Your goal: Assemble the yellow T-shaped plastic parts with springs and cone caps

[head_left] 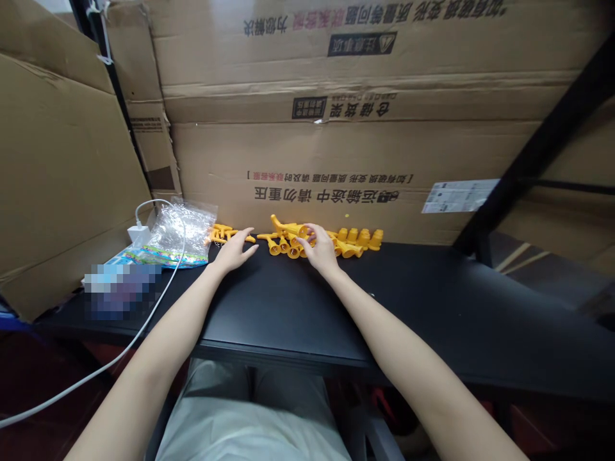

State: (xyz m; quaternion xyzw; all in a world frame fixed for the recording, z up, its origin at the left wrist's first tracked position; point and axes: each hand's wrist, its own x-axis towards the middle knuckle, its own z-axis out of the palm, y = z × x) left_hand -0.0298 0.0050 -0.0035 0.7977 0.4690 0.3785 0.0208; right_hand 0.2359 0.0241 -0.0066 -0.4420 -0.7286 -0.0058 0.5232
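Small yellow plastic pieces lie along the back of the black table. My left hand is beside the yellow pieces with slim stems on the left, thumb and fingers apart and nothing between them. At the central pile, my right hand has its thumb and forefinger at the flared end of a yellow trumpet-shaped piece, whose narrow end points left. Under and around it lie several yellow cone-shaped pieces, partly hidden by my right hand. Several yellow bell-shaped pieces stand in a row to the right.
A clear plastic bag lies at the back left, near a white charger. Its white cable hangs over the table's front edge. Cardboard walls the back and left side. A black metal post slants at the right.
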